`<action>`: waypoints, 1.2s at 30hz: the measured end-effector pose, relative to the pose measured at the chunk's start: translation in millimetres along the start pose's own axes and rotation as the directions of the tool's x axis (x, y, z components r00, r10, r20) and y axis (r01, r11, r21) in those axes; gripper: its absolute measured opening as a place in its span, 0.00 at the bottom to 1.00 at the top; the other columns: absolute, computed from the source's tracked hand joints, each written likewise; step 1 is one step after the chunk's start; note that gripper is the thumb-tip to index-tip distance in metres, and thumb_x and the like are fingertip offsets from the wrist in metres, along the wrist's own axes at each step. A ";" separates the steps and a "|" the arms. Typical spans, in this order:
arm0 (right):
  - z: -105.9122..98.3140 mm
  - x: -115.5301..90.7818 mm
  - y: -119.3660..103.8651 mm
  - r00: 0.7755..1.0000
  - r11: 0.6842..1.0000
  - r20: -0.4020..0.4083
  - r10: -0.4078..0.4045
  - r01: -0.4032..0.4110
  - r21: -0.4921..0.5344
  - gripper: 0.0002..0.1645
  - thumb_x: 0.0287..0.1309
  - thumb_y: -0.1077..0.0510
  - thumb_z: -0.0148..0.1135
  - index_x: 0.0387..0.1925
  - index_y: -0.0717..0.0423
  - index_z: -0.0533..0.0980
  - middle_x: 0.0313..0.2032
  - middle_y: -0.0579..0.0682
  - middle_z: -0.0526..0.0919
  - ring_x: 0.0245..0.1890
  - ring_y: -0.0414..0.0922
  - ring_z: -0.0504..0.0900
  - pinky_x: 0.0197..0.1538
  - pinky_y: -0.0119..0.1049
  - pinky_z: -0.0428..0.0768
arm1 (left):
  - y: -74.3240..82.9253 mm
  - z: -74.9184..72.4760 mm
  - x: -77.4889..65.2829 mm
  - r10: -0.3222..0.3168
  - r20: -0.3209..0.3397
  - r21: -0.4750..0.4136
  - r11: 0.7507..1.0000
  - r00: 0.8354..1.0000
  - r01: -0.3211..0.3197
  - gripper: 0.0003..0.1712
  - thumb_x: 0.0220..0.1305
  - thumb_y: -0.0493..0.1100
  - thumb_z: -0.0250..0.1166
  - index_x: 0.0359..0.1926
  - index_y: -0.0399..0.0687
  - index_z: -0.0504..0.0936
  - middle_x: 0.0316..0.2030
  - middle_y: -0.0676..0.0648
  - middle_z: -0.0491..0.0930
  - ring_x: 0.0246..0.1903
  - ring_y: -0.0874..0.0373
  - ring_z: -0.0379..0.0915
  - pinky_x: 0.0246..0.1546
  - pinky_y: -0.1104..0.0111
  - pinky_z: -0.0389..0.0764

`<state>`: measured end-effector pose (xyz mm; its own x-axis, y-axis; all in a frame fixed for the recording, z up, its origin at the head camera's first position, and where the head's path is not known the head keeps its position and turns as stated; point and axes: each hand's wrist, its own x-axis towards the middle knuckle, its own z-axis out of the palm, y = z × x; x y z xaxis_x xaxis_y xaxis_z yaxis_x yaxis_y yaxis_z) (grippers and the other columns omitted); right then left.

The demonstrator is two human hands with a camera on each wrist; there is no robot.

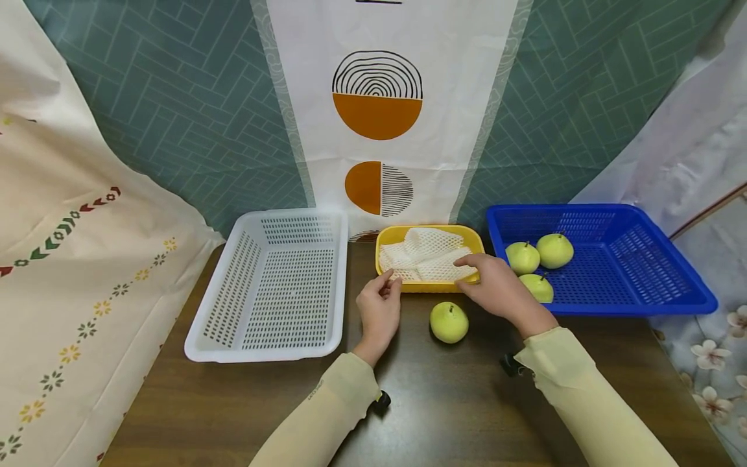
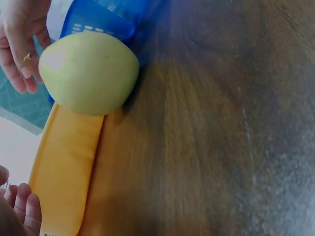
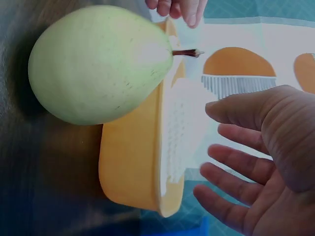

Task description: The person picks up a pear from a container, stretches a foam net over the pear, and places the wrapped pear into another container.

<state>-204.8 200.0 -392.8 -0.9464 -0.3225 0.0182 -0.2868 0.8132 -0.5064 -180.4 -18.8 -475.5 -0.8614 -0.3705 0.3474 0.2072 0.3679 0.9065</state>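
A yellow-green pear (image 1: pixel 449 323) stands on the table in front of a small yellow basket (image 1: pixel 428 287), its stem showing in the right wrist view. White foam nets (image 1: pixel 433 245) lie flat in the basket. At the basket's front left corner is my left hand (image 1: pixel 379 314), fingers loosely bent, with nothing seen between them. My right hand (image 1: pixel 496 285) hovers at the front right corner, thumb and fingers spread apart and holding nothing. In the right wrist view, the pear (image 3: pixel 98 66) hides part of the basket's side.
A white perforated basket (image 1: pixel 265 355) stands on the left. To the right, a blue basket (image 1: pixel 630 308) holds several pears, including one near its back (image 1: pixel 554 250). A patterned cloth (image 1: pixel 204 97) hangs behind the dark wooden table (image 1: pixel 443 421).
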 end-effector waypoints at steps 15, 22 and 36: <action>19.7 27.0 14.4 1.000 0.994 0.020 -0.002 0.004 -0.113 0.27 0.58 0.52 0.60 0.58 0.55 0.71 0.67 0.61 0.60 0.66 0.60 0.61 0.65 0.57 0.62 | -9.3 4.9 8.6 -0.068 -0.013 0.071 0.995 0.998 0.069 0.13 0.55 0.42 0.69 0.42 0.45 0.86 0.26 0.49 0.82 0.22 0.63 0.74 0.24 0.73 0.77; 23.2 28.9 17.1 0.997 0.992 0.041 0.062 -0.058 -0.110 0.29 0.59 0.49 0.59 0.61 0.53 0.68 0.70 0.62 0.53 0.65 0.62 0.62 0.62 0.58 0.65 | -13.4 4.6 10.8 -0.121 -0.006 0.067 0.990 0.993 0.121 0.13 0.54 0.44 0.69 0.42 0.48 0.87 0.30 0.51 0.85 0.23 0.64 0.75 0.25 0.73 0.77; 28.8 42.1 13.5 0.979 0.980 0.102 0.176 -0.165 -0.112 0.45 0.58 0.43 0.58 0.70 0.54 0.52 0.71 0.67 0.39 0.65 0.67 0.59 0.62 0.61 0.63 | -19.4 6.3 11.4 -0.236 -0.002 -0.018 0.972 0.972 0.236 0.12 0.52 0.46 0.71 0.39 0.52 0.88 0.27 0.52 0.85 0.23 0.65 0.75 0.26 0.74 0.77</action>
<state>-244.2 183.5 -423.7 -0.9620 -0.2218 -0.1592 -0.1418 0.9042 -0.4028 -197.2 -24.7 -490.7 -0.8850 -0.4486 0.1244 0.0066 0.2550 0.9669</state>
